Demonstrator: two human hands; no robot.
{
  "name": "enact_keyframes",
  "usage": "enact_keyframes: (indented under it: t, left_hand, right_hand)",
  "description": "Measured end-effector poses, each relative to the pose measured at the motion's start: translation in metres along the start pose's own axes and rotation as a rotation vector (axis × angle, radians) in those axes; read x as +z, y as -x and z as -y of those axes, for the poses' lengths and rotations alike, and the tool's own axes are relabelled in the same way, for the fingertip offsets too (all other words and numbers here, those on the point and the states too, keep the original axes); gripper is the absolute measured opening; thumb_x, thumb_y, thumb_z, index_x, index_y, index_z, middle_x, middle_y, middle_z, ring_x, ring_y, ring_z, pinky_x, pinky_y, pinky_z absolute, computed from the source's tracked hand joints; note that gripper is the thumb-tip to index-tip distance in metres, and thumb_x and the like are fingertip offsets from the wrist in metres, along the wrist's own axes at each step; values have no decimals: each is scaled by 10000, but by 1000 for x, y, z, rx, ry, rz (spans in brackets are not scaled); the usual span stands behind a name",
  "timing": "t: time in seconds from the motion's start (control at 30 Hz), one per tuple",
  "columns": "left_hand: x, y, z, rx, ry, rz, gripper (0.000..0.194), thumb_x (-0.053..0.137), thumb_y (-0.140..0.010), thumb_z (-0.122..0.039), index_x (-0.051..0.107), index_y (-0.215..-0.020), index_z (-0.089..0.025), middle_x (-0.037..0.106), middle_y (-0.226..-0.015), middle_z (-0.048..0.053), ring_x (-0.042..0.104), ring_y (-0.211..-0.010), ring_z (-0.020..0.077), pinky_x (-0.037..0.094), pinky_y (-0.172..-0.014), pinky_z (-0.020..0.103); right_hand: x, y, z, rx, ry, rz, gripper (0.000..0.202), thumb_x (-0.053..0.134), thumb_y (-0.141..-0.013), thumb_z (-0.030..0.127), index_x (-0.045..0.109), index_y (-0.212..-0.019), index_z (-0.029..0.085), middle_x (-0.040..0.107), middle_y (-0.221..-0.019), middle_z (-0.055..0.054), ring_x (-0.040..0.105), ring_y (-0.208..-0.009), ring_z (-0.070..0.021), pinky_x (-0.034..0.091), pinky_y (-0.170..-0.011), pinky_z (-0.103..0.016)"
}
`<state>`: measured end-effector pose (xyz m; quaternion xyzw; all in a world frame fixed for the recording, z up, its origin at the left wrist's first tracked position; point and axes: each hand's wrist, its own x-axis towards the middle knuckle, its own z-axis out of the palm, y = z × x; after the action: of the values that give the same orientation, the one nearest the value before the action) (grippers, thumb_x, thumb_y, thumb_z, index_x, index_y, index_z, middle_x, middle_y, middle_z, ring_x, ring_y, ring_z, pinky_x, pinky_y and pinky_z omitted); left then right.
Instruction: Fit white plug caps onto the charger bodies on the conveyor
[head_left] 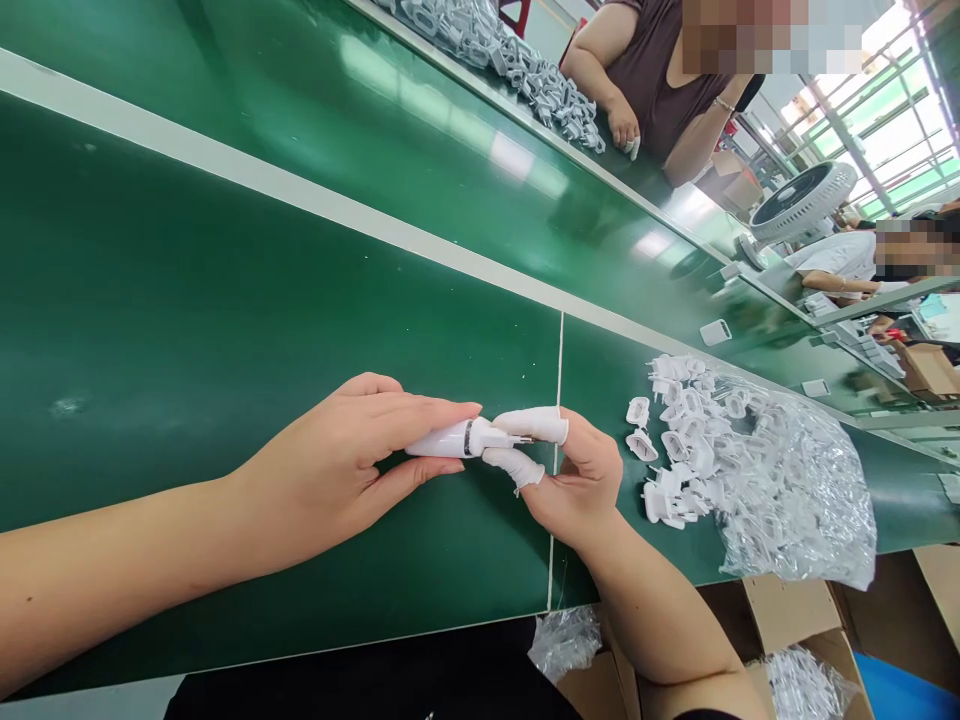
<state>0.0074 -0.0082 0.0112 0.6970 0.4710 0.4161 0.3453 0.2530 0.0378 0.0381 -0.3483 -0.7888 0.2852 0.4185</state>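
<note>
Between my hands is a white plug adapter, its smooth rounded body [442,441] to the left and its plug end [487,437] with metal pins pointing right. A dark ring shows where the two parts meet. My left hand [330,460] is closed on the body, thumb and fingers on opposite sides. My right hand [581,485], with white finger cots on its thumb and a finger, pinches the plug end around the pins. Both hands are just above the green table [420,560]. Loose white plug shells [682,435] lie to the right of my right hand.
A clear plastic bag [810,490] of white parts lies beside the shells. Beyond a pale strip [300,190] runs a green belt with a white piece [715,332]. Across it sits a person [652,80] near piled parts [517,65]. Cardboard boxes [795,610] stand below the table edge.
</note>
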Motion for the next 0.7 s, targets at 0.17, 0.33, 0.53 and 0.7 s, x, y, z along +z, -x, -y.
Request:
enact_keyframes:
  t: [0.17, 0.33, 0.53, 0.7]
  left_hand:
    - [0, 1, -1, 1, -9, 3, 349, 753, -1024, -525, 869, -1328, -398, 881, -970, 0, 658, -707, 261, 527, -963, 464]
    - [0, 5, 3, 98, -114, 37, 353, 669, -1106, -489, 809, -1398, -348, 885, -994, 6, 694, -701, 236, 534, -950, 455]
    - [7, 8, 5, 458, -331, -56, 389, 562, -1192, -211, 579, -1581, -230, 878, -1216, 49, 806, -864, 201, 500, -955, 414]
    - [5, 7, 1, 519, -379, -28, 393, 613, -1153, -129, 576, -1542, -167, 879, -1220, 88, 838, -918, 223, 515, -950, 414]
  right_hand:
    - [0, 1, 0, 3, -5, 7, 73, 885, -934, 282, 866, -1000, 304, 889, -912, -24, 806, -723, -201, 691, -677, -344]
    - [3, 1, 2, -43, -52, -11, 132, 895, -923, 190, 858, -1010, 282, 889, -903, -14, 819, -730, -180, 697, -681, -300]
    - [8, 4, 2, -78, -59, -45, 155, 878, -903, 150, 853, -1000, 268, 883, -873, -8, 808, -681, -172, 689, -625, -285]
    - [11, 8, 1, -60, -60, -58, 166, 873, -895, 137, 859, -985, 276, 887, -869, -8, 815, -677, -176, 693, -619, -285]
